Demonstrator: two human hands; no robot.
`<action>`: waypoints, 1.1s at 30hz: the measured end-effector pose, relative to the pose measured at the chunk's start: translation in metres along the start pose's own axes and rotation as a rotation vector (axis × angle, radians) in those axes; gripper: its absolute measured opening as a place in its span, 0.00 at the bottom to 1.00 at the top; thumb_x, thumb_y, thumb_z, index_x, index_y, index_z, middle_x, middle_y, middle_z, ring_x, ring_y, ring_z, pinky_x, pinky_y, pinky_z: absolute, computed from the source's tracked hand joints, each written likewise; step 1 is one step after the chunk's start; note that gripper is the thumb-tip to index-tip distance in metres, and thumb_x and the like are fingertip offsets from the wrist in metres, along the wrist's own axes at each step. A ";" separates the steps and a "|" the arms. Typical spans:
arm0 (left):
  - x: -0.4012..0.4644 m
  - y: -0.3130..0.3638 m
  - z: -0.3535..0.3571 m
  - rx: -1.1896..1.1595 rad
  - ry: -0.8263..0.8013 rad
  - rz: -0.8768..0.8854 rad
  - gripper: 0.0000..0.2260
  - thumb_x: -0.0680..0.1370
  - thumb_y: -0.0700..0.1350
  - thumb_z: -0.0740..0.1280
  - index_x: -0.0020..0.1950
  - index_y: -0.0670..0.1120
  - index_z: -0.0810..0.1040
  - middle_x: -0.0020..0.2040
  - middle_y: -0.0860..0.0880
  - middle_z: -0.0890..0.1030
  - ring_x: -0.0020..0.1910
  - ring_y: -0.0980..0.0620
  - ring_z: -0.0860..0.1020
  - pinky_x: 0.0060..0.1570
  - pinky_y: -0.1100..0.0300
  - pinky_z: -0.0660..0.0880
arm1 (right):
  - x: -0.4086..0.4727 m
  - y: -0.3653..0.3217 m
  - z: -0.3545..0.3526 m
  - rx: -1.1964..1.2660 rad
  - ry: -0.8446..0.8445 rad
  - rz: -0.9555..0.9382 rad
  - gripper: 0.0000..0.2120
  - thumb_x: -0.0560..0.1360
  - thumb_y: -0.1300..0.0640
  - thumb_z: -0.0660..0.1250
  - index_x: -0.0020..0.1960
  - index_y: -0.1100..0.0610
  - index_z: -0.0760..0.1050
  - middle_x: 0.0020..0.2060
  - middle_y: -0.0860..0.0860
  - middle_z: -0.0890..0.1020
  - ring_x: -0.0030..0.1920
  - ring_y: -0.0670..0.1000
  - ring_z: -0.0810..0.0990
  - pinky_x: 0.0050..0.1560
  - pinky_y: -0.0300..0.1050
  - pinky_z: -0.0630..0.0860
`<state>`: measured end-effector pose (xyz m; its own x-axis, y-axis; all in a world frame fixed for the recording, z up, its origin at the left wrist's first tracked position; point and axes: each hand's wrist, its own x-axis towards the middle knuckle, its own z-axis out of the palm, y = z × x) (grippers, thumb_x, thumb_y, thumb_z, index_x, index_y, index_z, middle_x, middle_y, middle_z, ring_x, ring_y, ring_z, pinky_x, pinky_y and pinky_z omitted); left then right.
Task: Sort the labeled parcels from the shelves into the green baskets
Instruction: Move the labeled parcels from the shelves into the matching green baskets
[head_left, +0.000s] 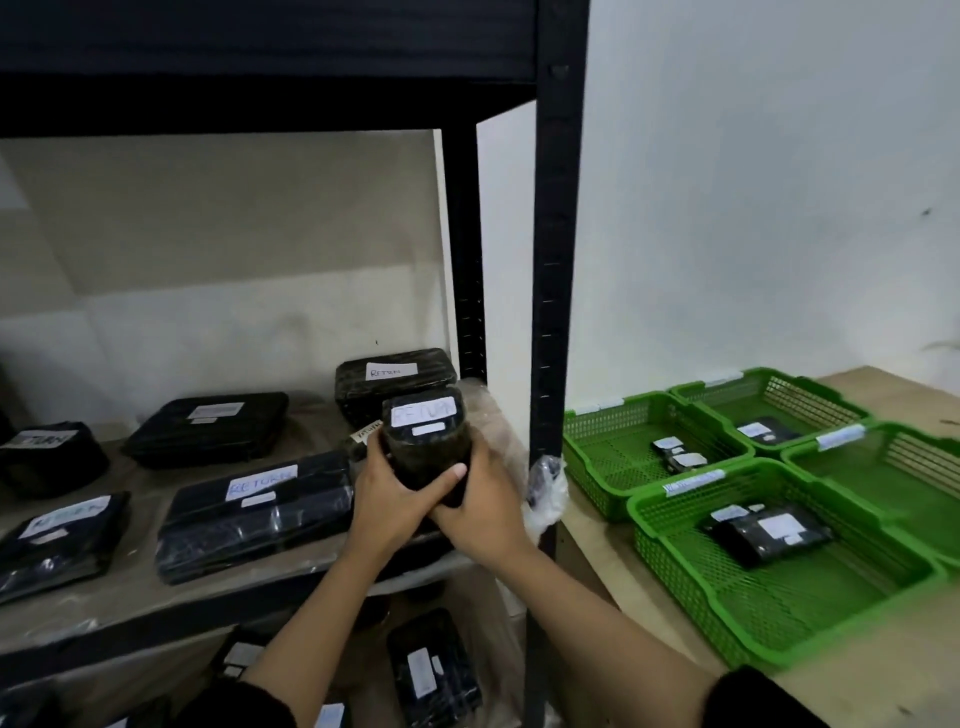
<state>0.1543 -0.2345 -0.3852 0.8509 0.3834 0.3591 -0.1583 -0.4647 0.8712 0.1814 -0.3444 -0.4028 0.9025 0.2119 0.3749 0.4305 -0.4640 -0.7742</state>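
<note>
Nearest the camera, two dark sleeves (763, 699) enter from the bottom edge, forearms rising to meet at the right end of the middle shelf (208, 587). Left to right: flat black parcels lie on that shelf, one at the far left (52, 457), one at the near left edge (62, 540), one further back (208, 428), and a long one (254, 514) with a label reading RETURN just left of the hands. The left hand (387, 499) and right hand (483, 514) both curl round the held parcel (426, 447), gripping its near end with thumbs across the top, its RETURN label facing up; it is raised just in front of another labelled parcel (395, 379) at the back. Right of the black upright post (553, 312), four green baskets stand together on a wooden table (649, 623): a far-left basket (587, 467), a near basket (685, 587), a far-right basket (779, 387) and a right basket (883, 467) cut by the frame edge. Three hold parcels; the fourth's contents cannot be seen. Risks, as judged: the basket tags are too blurred to read, so misfiling is likely unless they are checked; the post stands between shelf and table and could snag the parcel; the glossy wrap, held only at one end, could slip.
</note>
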 end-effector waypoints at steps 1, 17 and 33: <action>-0.003 0.002 0.000 0.009 -0.002 -0.001 0.39 0.62 0.52 0.80 0.67 0.49 0.65 0.60 0.50 0.77 0.58 0.54 0.75 0.54 0.62 0.69 | -0.004 -0.001 -0.001 -0.019 -0.010 0.009 0.37 0.65 0.48 0.69 0.70 0.49 0.58 0.59 0.49 0.77 0.60 0.50 0.76 0.57 0.51 0.77; -0.160 0.044 0.001 -0.040 -0.176 0.022 0.41 0.53 0.63 0.79 0.62 0.57 0.67 0.54 0.60 0.77 0.52 0.64 0.75 0.53 0.63 0.73 | -0.153 0.007 -0.092 -0.003 -0.082 0.057 0.39 0.54 0.41 0.74 0.59 0.47 0.59 0.55 0.47 0.74 0.57 0.50 0.74 0.54 0.50 0.77; -0.158 0.098 0.204 -0.044 -0.584 0.057 0.40 0.60 0.64 0.75 0.67 0.57 0.63 0.62 0.57 0.75 0.62 0.60 0.73 0.55 0.73 0.71 | -0.142 0.137 -0.287 -0.152 -0.086 0.018 0.53 0.57 0.38 0.74 0.73 0.44 0.48 0.63 0.43 0.75 0.63 0.47 0.75 0.60 0.46 0.74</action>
<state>0.1061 -0.5035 -0.4253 0.9734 -0.1507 0.1729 -0.2222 -0.4333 0.8734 0.1091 -0.6851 -0.4153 0.9105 0.2717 0.3116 0.4134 -0.5917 -0.6920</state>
